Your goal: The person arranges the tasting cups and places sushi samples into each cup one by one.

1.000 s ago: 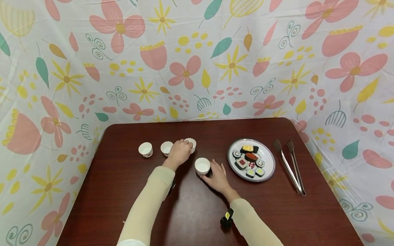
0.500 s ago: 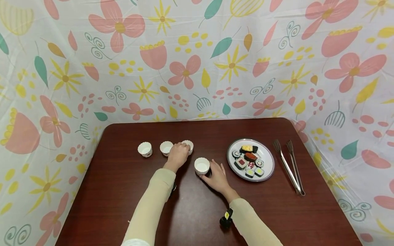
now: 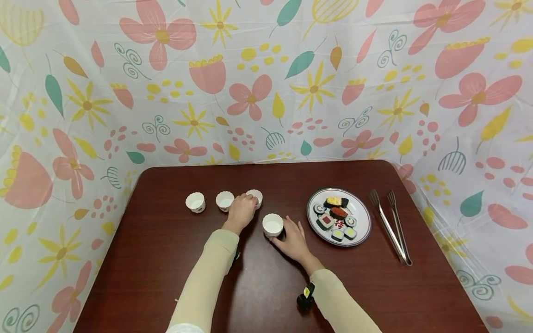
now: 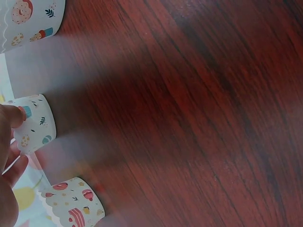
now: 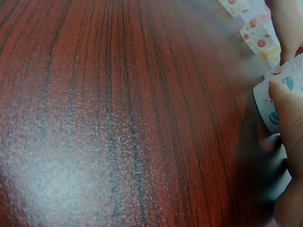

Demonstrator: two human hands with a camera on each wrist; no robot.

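Note:
In the head view my left hand [image 3: 240,211] pinches the rim of a white paper baking cup [image 3: 255,197] at the back of the table. The left wrist view shows the thumb against the printed wall of this baking cup [image 4: 37,124]. Nearer the front, my right hand [image 3: 294,241] holds another baking cup [image 3: 272,225], thumb and fingers around its side. Its base appears to rest on the table. Two more baking cups, one at the far left [image 3: 195,202] and one beside my left hand [image 3: 225,200], stand upright in the back row.
Right of my right hand lies a round white plate [image 3: 362,226] bearing several sushi pieces [image 3: 338,212]. Metal tongs [image 3: 391,231] lie beyond it, spread apart. A flowered cloth [image 3: 266,92] hangs behind and beside the dark red table [image 3: 266,296].
My left hand has shifted slightly left with its baking cup, closer to the back row, then stayed nearly still. My right hand and its cup have barely moved.

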